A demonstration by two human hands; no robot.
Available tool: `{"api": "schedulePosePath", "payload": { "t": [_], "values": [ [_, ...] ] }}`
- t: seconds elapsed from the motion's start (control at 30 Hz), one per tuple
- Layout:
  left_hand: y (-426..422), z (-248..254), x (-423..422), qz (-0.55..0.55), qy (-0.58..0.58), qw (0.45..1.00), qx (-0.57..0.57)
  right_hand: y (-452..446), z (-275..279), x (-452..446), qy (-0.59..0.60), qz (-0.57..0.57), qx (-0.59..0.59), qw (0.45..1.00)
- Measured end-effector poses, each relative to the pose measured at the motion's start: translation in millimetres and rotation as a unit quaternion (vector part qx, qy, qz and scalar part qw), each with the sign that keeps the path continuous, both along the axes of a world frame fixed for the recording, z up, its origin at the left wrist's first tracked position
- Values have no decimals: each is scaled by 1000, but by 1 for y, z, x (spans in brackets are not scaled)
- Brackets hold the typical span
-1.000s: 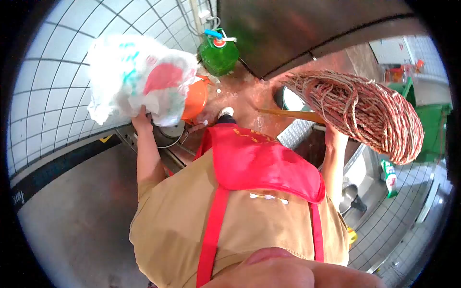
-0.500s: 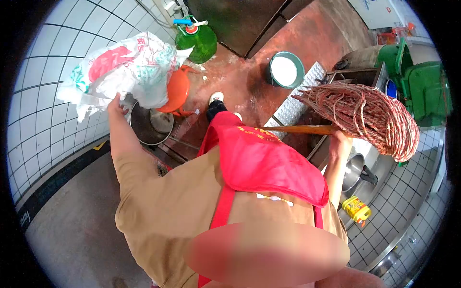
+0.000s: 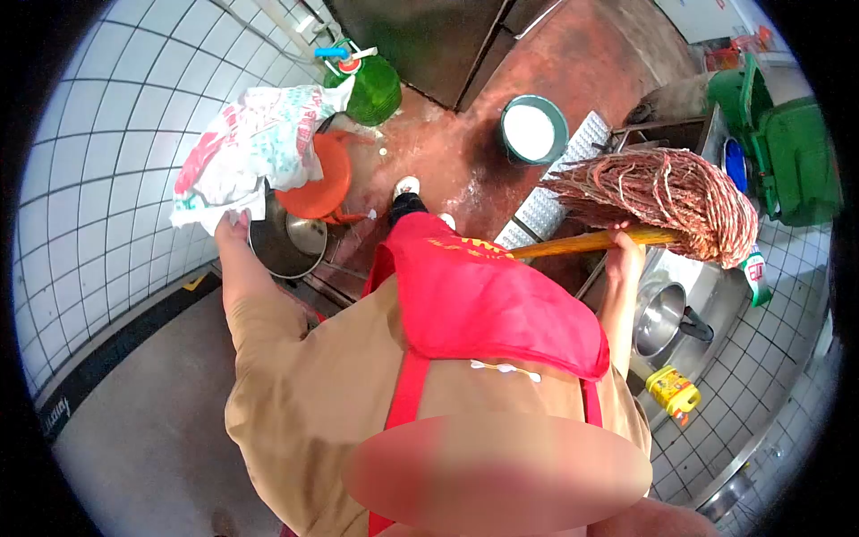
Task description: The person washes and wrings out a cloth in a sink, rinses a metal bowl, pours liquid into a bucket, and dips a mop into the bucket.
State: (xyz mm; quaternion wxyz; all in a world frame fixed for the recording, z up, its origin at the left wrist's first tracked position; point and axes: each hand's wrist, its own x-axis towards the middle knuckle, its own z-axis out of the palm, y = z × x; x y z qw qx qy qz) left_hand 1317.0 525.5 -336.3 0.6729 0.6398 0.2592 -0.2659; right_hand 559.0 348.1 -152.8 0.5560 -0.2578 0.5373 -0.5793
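My left hand (image 3: 233, 228) is closed on the lower edge of a large white plastic bag (image 3: 255, 148) with red and green print. The bag hangs beside the tiled wall, partly over an orange plastic stool (image 3: 324, 179). Just right of that hand, a metal pot (image 3: 291, 242) stands low down. My right hand (image 3: 624, 251) is wrapped round the wooden handle (image 3: 564, 243) of a mop, close to its head. The reddish string mop head (image 3: 667, 197) is raised at the right, with its strands hanging over the sink area. The handle's far end is hidden behind my red apron (image 3: 492, 304).
A green bucket (image 3: 534, 130) with white contents stands on the wet red floor. A green water jug (image 3: 374, 89) is by the wall. To the right are a green bin (image 3: 796, 161), a steel pan (image 3: 660, 319), a yellow bottle (image 3: 673, 391) and a metal step (image 3: 555, 197).
The white bag has shifted right and folded together, with my left hand moving slightly down and right. The mop head has moved slightly left, and more of the handle shows beside my right hand.
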Motion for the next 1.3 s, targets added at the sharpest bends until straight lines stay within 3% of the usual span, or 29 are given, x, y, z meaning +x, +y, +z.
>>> {"api": "schedulePosePath", "payload": {
  "t": [0.17, 0.23, 0.3, 0.43, 0.5, 0.57, 0.63, 0.7, 0.77, 0.87, 0.97, 1.07, 1.17, 1.2, 1.3],
  "values": [
    [-9, -39, -4, -111, 146, 983, 21, -10, -13, 6, -23, -20, 6, 1000],
    [-16, -51, -20, -211, 92, 971, 58, -15, -2, 27, -8, -30, -33, 999],
    [-41, -36, -42, -265, 132, 954, -39, -33, 29, 22, -25, -32, -46, 998],
    [-83, -2, -107, -452, 21, 892, 18, -60, 68, -3, -36, -21, -79, 996],
    [-103, -4, -128, -532, -8, 846, 44, -71, 92, -5, -5, 14, -100, 995],
    [-116, -2, -163, -652, -126, 744, 79, -83, 116, -8, -16, 60, -110, 992],
    [-125, 18, -218, -732, -211, 647, 27, -93, 138, -6, -57, 72, -101, 991],
    [-127, 62, -271, -771, -284, 570, -13, -101, 156, -2, -108, 111, -107, 982],
    [-123, 65, -303, -767, -420, 480, -68, -104, 171, 3, -161, 141, -77, 974],
    [-97, 73, -341, -778, -456, 429, 48, -110, 168, 12, -230, 147, -36, 961],
    [-68, 47, -341, -809, -407, 414, 92, -119, 144, 6, -197, 100, 12, 975],
    [-39, 11, -333, -819, -293, 489, 68, -138, 113, 0, -194, 86, 82, 974],
    [-21, -7, -330, -802, -361, 474, -37, -171, 85, -3, -175, 121, 118, 970],
    [-18, -14, -331, -843, -169, 509, -52, -184, 77, -2, -164, 136, 125, 969],
    [-9, -33, -332, -876, -180, 448, -6, -212, 34, 1, -123, 111, 115, 980]
  ]
}}
